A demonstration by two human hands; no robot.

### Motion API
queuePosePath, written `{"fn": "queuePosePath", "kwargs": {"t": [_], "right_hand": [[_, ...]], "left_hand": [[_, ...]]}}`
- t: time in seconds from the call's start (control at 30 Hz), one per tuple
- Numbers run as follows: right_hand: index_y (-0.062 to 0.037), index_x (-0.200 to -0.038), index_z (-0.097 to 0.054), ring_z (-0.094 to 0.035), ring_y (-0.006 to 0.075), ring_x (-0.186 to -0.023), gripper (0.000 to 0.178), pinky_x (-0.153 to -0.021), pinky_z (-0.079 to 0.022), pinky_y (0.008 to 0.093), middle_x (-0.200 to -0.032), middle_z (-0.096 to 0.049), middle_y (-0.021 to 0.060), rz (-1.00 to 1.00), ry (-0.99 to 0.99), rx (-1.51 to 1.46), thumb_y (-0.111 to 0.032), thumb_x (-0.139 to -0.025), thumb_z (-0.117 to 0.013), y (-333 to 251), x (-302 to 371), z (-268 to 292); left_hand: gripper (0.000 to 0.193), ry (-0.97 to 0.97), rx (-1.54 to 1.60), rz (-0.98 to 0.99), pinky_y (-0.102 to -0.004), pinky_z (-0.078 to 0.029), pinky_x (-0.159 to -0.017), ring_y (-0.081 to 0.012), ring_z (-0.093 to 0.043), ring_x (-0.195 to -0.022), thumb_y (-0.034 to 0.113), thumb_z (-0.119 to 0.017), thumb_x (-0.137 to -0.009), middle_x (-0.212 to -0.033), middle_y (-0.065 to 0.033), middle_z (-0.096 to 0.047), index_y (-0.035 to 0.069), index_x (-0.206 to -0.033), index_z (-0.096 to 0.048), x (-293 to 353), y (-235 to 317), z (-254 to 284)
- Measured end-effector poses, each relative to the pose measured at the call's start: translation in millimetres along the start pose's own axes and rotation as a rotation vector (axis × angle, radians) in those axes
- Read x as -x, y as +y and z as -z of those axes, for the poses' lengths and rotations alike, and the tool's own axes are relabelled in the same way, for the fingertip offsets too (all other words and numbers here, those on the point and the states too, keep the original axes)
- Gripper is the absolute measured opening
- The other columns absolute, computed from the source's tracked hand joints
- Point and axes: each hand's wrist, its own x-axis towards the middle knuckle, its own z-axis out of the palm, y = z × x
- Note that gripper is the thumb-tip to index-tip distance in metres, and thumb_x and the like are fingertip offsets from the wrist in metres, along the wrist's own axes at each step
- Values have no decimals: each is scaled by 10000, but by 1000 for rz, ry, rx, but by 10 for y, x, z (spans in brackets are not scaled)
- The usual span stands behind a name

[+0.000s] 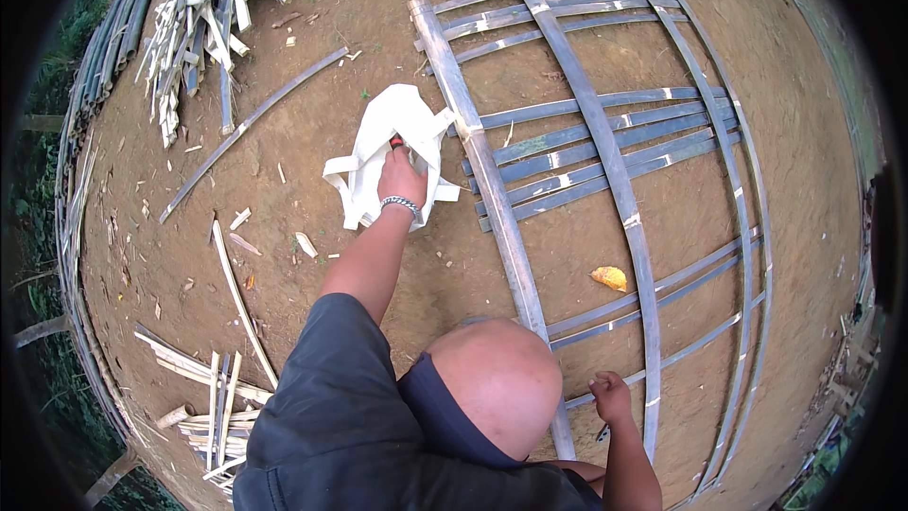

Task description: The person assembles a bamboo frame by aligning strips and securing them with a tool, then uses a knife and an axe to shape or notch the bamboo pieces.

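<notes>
My left hand (401, 182), with a metal chain bracelet at the wrist, reaches into the mouth of a white cloth bag (402, 106) on the ground. Its fingers are closed at a red-and-black handle (396, 142); the rest of that item is hidden in the bag. My right hand (612, 397) is low beside my knee, over the near part of a bamboo lattice (605, 142). Its fingers are curled in. A small dark piece shows just below this hand, too little of it to name. The bag's straps lie loose, one against the lattice's left pole.
Split bamboo and offcuts (203, 28) are heaped at the far left, near long poles (118, 28). A single strip (251, 123) lies left of the bag. More short bamboo pieces (213, 407) lie at the near left. A yellow leaf (609, 277) rests within the lattice.
</notes>
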Motion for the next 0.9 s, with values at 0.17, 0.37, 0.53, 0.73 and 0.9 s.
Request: {"fn": "queuePosePath", "kwargs": {"t": [0.17,0.37,0.53,0.73,0.9], "right_hand": [[14,-1168,-647,-628,134,-617,372,-596,-499,289,-712,-650,56,37,-11,95,-220,-895,-740,-298,5,33],[3,-1187,-649,-628,138,-627,379,-608,-500,295,-709,-656,61,-15,-55,52,-226,-898,-736,-313,27,-134],[-32,-1185,-665,-682,214,-726,415,-687,-527,349,-767,-694,112,-141,-65,38,-307,-883,-742,-499,187,-146],[-80,-1194,-666,-695,357,-923,456,-822,-540,432,-947,-713,187,-116,-28,114,-403,-877,-719,-292,198,-218],[-69,-1150,-671,-686,304,-821,430,-761,-533,401,-867,-691,153,-144,38,74,-395,-875,-722,66,295,-273]], "left_hand": [[319,23,36,-1,-482,-524,-900,-383,-639,-1094,236,-575,-934,-1219,-220,-648,76,-1202,-641,-388,-45,-14],[356,-87,-154,-62,-430,-532,-923,-356,-620,-1148,289,-570,-947,-1268,-192,-644,100,-1236,-654,-831,-152,-282],[328,-105,-181,-112,-413,-531,-897,-333,-620,-1113,277,-576,-952,-1232,-180,-647,93,-1213,-652,-939,-98,-338],[296,-116,-217,-164,-392,-529,-867,-305,-619,-1070,263,-583,-958,-1189,-166,-652,84,-1184,-649,-1122,-190,-311],[270,-157,-221,-192,-374,-528,-842,-282,-619,-1035,251,-588,-963,-1152,-154,-655,77,-1161,-646,-1187,-174,-493]]}}
